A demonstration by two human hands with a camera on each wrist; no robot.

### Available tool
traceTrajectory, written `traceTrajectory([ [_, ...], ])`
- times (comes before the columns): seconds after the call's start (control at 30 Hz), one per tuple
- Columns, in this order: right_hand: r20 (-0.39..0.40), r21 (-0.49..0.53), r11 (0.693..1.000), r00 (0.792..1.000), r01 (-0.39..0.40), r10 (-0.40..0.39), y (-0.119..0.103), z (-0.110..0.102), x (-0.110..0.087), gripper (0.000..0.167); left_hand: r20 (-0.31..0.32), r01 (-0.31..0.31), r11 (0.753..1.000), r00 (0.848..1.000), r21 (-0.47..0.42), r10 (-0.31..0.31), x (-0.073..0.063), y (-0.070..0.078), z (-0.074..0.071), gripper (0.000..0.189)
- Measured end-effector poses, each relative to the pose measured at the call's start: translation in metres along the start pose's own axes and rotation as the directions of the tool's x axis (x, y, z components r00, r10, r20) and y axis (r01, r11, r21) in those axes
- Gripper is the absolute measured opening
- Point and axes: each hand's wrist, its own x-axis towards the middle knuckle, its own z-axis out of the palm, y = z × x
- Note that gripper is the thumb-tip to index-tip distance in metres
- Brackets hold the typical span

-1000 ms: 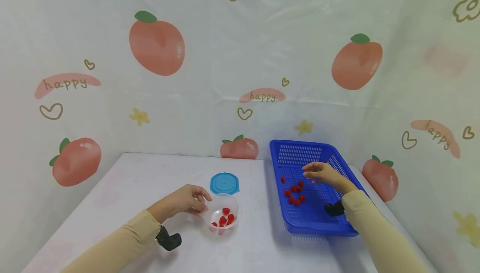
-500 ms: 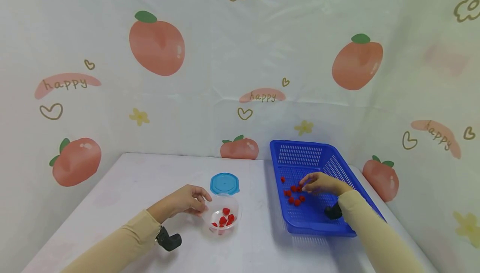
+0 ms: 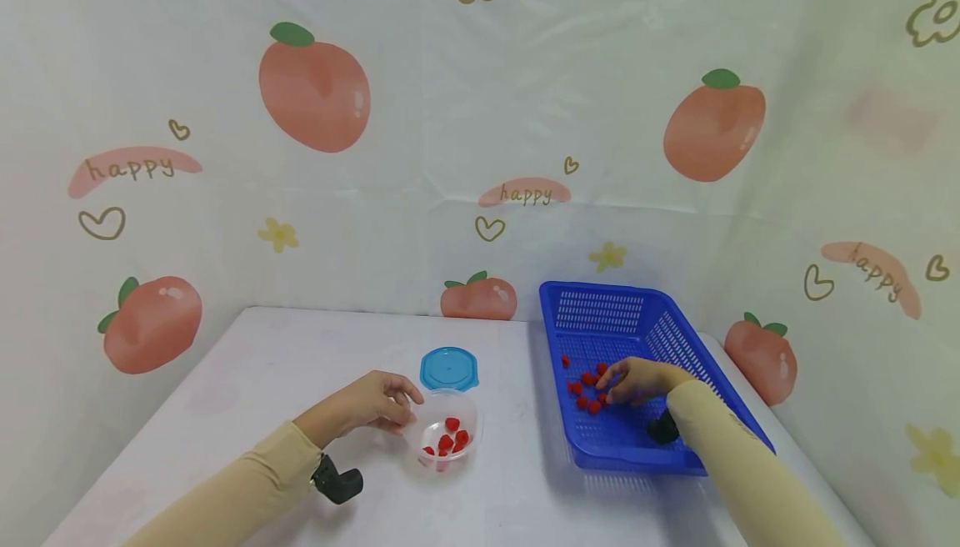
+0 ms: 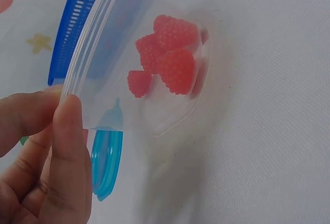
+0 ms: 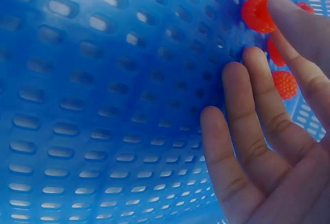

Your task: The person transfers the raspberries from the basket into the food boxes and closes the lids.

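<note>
My left hand point(image 3: 378, 401) pinches the rim of a clear plastic container point(image 4: 108, 90) between thumb and fingers. The container stands on the table with several raspberries point(image 4: 175, 33) inside. In the right wrist view, my right hand point(image 5: 273, 141) is low inside the blue basket point(image 5: 129, 85). Its thumb and index fingertips are right at a raspberry point(image 5: 258, 14), one on either side, while the other fingers stretch out nearly straight over the basket floor. More raspberries point(image 3: 582, 403) lie loose near the basket's left side, partly covered by the hand in the right wrist view.
A blue lid point(image 3: 449, 368) lies on the white table point(image 3: 322, 347) just behind the container. The basket's perforated walls point(image 3: 600, 310) rise around the right hand. A printed curtain point(image 3: 420, 113) hangs behind and to the sides.
My right hand has come down and nearer, from above the basket floor to among the raspberries. The left hand and the container have stayed in place.
</note>
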Motion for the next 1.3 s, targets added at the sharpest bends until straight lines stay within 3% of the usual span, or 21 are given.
traceTrajectory([
  [0.5,-0.007,-0.052,0.999,1.000,-0.015,0.015,-0.002,0.002,0.003,0.019,-0.003,-0.003,1.000,1.000,0.005,0.003,0.001,-0.001,-0.001,0.027],
  [0.8,0.007,-0.024,1.000,1.000,-0.017,0.017,0.001,0.001,0.004,0.016,-0.010,0.001,1.000,1.000,0.006,-0.001,0.002,-0.003,0.000,0.026],
  [1.0,-0.006,0.083,0.994,0.997,0.076,-0.076,0.006,-0.005,0.004,0.020,-0.010,-0.001,1.000,1.000,0.009,0.001,0.001,-0.002,0.000,0.026],
  [1.3,-0.115,0.226,0.939,0.964,0.259,-0.239,0.008,-0.018,0.000,0.034,-0.007,0.002,1.000,1.000,0.007,-0.002,0.002,-0.002,0.000,0.026],
])
